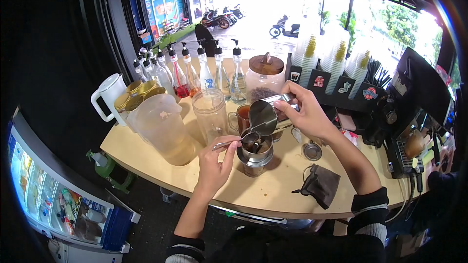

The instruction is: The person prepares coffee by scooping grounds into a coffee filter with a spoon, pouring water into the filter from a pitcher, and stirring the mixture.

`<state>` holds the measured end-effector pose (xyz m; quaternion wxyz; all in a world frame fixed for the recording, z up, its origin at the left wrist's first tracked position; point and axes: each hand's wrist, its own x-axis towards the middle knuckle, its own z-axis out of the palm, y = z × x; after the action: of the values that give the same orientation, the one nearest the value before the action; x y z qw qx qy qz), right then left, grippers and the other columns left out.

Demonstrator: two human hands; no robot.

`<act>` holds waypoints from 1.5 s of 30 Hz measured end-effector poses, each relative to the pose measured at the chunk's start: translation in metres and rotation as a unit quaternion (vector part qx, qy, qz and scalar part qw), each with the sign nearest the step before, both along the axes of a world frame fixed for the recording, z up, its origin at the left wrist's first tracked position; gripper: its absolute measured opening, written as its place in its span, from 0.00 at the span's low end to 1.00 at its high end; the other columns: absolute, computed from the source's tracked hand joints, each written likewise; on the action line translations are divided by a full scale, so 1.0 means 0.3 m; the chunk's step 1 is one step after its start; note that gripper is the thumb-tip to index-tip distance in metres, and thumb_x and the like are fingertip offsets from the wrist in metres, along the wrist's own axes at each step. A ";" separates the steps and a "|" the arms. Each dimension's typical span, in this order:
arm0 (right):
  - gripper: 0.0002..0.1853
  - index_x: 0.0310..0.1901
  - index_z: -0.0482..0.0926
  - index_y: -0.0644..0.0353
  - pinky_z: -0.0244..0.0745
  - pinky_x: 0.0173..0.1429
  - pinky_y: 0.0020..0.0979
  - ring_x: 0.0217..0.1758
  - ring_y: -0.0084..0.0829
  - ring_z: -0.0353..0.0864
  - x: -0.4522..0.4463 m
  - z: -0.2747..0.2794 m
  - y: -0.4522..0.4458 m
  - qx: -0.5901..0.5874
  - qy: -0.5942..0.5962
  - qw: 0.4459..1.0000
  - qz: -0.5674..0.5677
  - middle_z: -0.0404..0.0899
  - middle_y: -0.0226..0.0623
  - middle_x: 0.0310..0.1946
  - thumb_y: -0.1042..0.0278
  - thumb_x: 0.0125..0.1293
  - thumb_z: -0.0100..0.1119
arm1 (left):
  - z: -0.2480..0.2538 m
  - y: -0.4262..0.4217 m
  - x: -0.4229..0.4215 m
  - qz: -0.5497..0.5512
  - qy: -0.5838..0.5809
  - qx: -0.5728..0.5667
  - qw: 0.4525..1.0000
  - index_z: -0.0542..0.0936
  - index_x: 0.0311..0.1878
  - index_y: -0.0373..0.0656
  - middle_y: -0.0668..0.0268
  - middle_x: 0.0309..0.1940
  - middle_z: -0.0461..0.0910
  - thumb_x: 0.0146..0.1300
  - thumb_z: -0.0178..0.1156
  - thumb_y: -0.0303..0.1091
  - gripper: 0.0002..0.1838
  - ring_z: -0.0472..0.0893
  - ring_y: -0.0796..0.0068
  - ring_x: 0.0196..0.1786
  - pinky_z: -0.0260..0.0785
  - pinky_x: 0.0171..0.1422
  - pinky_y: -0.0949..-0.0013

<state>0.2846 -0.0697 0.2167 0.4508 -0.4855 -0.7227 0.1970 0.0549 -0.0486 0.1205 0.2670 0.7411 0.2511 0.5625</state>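
My left hand [213,168] pinches the handle of a metal spoon [250,138], whose bowl is over a metal drip coffee filter [258,153]. Dark coffee grounds show inside the filter, which sits on a metal cup [253,170]. With my right hand [308,113] I grip a small steel pitcher [263,117], tilted with its rim close above the spoon and filter. Whether liquid is flowing from it I cannot tell. Just behind stands a glass mug [243,118] of reddish-brown drink, partly hidden by the pitcher.
A cloudy plastic jug [163,129] and a tall transparent jar [209,112] stand left. Pump bottles [202,70] and a wooden-lidded jar [265,75] line the back. A small metal filter piece [312,151] and dark pouch [319,185] lie right, near a cup rack [331,85].
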 end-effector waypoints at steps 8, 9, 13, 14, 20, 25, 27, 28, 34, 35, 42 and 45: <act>0.10 0.34 0.68 0.65 0.72 0.32 0.27 0.30 0.19 0.77 0.024 -0.017 0.006 0.051 -0.007 0.999 -0.016 0.76 0.37 0.26 0.71 0.64 0.59 | 0.007 0.000 -0.014 0.021 0.012 0.004 1.000 0.82 0.40 0.32 0.57 0.36 0.84 0.66 0.57 0.25 0.07 0.84 0.67 0.37 0.75 0.43 0.69; 0.10 0.34 0.68 0.65 0.72 0.32 0.27 0.30 0.19 0.77 0.023 -0.013 0.003 0.051 -0.007 0.999 -0.015 0.76 0.37 0.26 0.71 0.64 0.59 | 0.013 -0.003 -0.015 0.023 0.014 0.002 1.000 0.82 0.40 0.33 0.57 0.36 0.84 0.66 0.57 0.26 0.07 0.84 0.67 0.37 0.75 0.43 0.69; 0.10 0.35 0.68 0.66 0.73 0.32 0.27 0.29 0.20 0.78 0.035 -0.019 0.003 0.055 -0.003 0.998 -0.014 0.75 0.38 0.25 0.71 0.63 0.60 | 0.014 0.001 -0.023 0.037 0.029 0.023 0.999 0.82 0.40 0.33 0.58 0.36 0.84 0.66 0.57 0.26 0.07 0.84 0.67 0.37 0.75 0.43 0.69; 0.11 0.35 0.68 0.66 0.73 0.33 0.27 0.29 0.21 0.78 0.037 -0.021 0.006 0.052 -0.001 0.999 -0.014 0.75 0.38 0.26 0.71 0.63 0.60 | 0.016 0.000 -0.023 0.037 0.030 0.023 0.999 0.82 0.40 0.33 0.58 0.36 0.84 0.66 0.57 0.26 0.07 0.84 0.67 0.37 0.75 0.43 0.69; 0.10 0.33 0.66 0.64 0.71 0.36 0.22 0.33 0.14 0.73 0.042 0.006 -0.026 0.034 -0.028 0.999 -0.023 0.72 0.30 0.28 0.72 0.66 0.57 | 0.031 -0.008 -0.025 0.044 0.021 0.011 0.999 0.82 0.40 0.33 0.58 0.36 0.84 0.66 0.57 0.26 0.07 0.84 0.68 0.37 0.75 0.42 0.70; 0.09 0.33 0.66 0.63 0.73 0.36 0.22 0.32 0.14 0.73 0.047 0.014 -0.041 0.015 -0.009 0.999 -0.027 0.73 0.29 0.28 0.72 0.67 0.57 | 0.040 -0.011 -0.036 0.053 0.022 0.012 0.998 0.81 0.43 0.34 0.59 0.33 0.85 0.68 0.55 0.27 0.08 0.83 0.72 0.37 0.74 0.45 0.70; 0.09 0.33 0.66 0.63 0.74 0.36 0.22 0.32 0.14 0.73 0.052 0.012 -0.041 -0.009 0.009 0.999 -0.030 0.73 0.28 0.27 0.72 0.67 0.56 | 0.038 -0.010 -0.040 0.055 0.022 0.012 0.998 0.81 0.43 0.34 0.59 0.33 0.84 0.68 0.56 0.27 0.08 0.83 0.72 0.37 0.74 0.45 0.70; 0.09 0.36 0.68 0.65 0.73 0.35 0.23 0.32 0.16 0.76 0.055 0.008 -0.038 -0.004 0.017 0.999 -0.034 0.75 0.32 0.28 0.71 0.65 0.58 | 0.037 -0.009 -0.043 0.057 0.023 0.011 0.998 0.81 0.43 0.35 0.59 0.33 0.84 0.68 0.56 0.27 0.08 0.83 0.72 0.38 0.74 0.45 0.70; 0.09 0.39 0.71 0.66 0.72 0.34 0.24 0.31 0.19 0.78 0.049 0.014 -0.029 0.023 0.017 0.999 -0.030 0.77 0.35 0.27 0.71 0.64 0.59 | 0.040 -0.015 -0.062 0.066 0.019 0.013 0.998 0.81 0.43 0.34 0.60 0.33 0.85 0.68 0.55 0.27 0.07 0.83 0.73 0.37 0.74 0.45 0.71; 0.09 0.39 0.72 0.66 0.71 0.33 0.24 0.31 0.19 0.77 0.042 0.019 -0.030 0.021 0.022 0.999 -0.027 0.76 0.34 0.27 0.71 0.64 0.59 | 0.042 -0.017 -0.065 0.069 0.019 0.012 0.997 0.81 0.43 0.34 0.60 0.33 0.85 0.68 0.55 0.27 0.07 0.83 0.73 0.37 0.74 0.45 0.71; 0.10 0.36 0.69 0.66 0.68 0.32 0.24 0.28 0.17 0.72 0.030 -0.017 0.019 0.038 0.030 0.999 -0.003 0.74 0.34 0.24 0.70 0.63 0.60 | 0.031 -0.018 -0.084 0.083 0.020 0.035 0.996 0.81 0.43 0.34 0.59 0.33 0.84 0.67 0.55 0.26 0.07 0.83 0.72 0.37 0.74 0.44 0.71; 0.11 0.35 0.68 0.66 0.66 0.30 0.25 0.25 0.17 0.69 0.030 -0.024 0.036 0.052 -0.009 0.999 -0.008 0.72 0.35 0.24 0.70 0.63 0.60 | 0.025 -0.018 -0.096 0.090 0.021 0.041 0.995 0.81 0.43 0.34 0.59 0.32 0.84 0.67 0.55 0.26 0.07 0.83 0.72 0.36 0.74 0.44 0.71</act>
<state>0.2935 -0.0590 0.2094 0.4707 -0.4693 -0.7317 0.1513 0.0262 -0.0540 0.1280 0.1794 0.7375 0.2991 0.5783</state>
